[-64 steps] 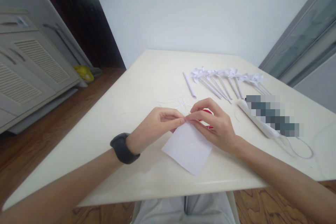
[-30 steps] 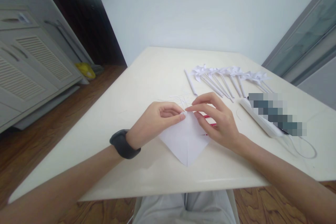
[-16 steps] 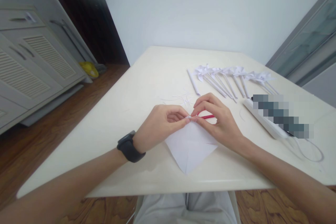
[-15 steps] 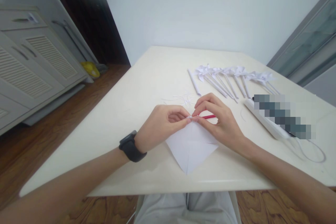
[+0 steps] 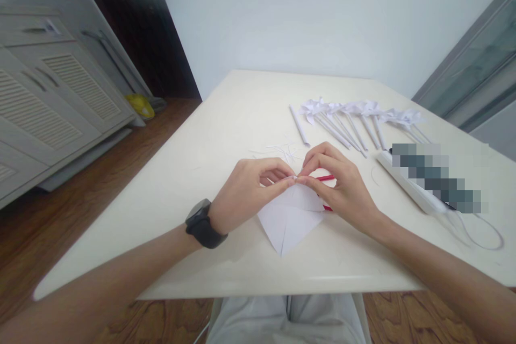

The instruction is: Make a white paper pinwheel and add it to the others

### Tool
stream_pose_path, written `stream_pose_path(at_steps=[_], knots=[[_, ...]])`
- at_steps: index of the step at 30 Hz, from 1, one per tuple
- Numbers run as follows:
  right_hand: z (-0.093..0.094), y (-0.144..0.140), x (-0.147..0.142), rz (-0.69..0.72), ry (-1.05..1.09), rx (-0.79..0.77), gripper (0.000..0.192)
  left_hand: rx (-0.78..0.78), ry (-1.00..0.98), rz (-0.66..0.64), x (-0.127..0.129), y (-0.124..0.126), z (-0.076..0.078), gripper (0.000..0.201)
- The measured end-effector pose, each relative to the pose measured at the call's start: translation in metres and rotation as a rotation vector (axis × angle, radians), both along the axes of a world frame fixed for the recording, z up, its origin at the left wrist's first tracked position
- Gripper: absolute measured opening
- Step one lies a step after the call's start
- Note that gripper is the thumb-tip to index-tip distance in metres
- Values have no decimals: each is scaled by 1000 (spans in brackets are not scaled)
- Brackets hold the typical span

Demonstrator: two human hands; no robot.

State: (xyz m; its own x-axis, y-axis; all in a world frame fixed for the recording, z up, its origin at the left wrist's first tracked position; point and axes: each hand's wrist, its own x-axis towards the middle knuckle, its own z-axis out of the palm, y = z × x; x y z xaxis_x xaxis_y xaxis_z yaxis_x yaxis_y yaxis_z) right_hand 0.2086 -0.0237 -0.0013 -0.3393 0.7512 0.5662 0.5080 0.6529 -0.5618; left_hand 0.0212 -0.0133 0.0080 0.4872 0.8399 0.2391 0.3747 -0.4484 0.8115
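Observation:
Between my two hands is a square of white paper (image 5: 288, 220), creased and turned with one corner toward me. My left hand (image 5: 258, 185), with a black watch (image 5: 205, 224) on its wrist, pinches the paper's far corner between thumb and fingertips. Right beside it, the thumb and index finger of my right hand (image 5: 336, 177) pinch that same corner, and the fingertips of both hands nearly touch. Red handles (image 5: 327, 178), perhaps of scissors, show partly from behind my right hand; the rest is hidden.
Thin white paper strips (image 5: 286, 151) lie just beyond my hands. Farther back are a rolled paper stick (image 5: 299, 125) and several white paper pinwheels (image 5: 363, 110) on sticks. At the right, a white object with a cord (image 5: 415, 185) lies on the table (image 5: 193, 172), partly blurred out.
The paper's near corner has lifted and shifted slightly left and away from me. More of the red handles shows beside my right hand. Both hands keep their pinch.

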Motion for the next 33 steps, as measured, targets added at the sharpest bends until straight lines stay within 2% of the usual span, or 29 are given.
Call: stream_pose_path(at_steps=[11,33], knots=[[1,-1,0,0,23,15,9,33,-59,6,1,0,2,14],[1,-1,0,14,-6,30,9,-96,-119,6,1,1,-2,20]])
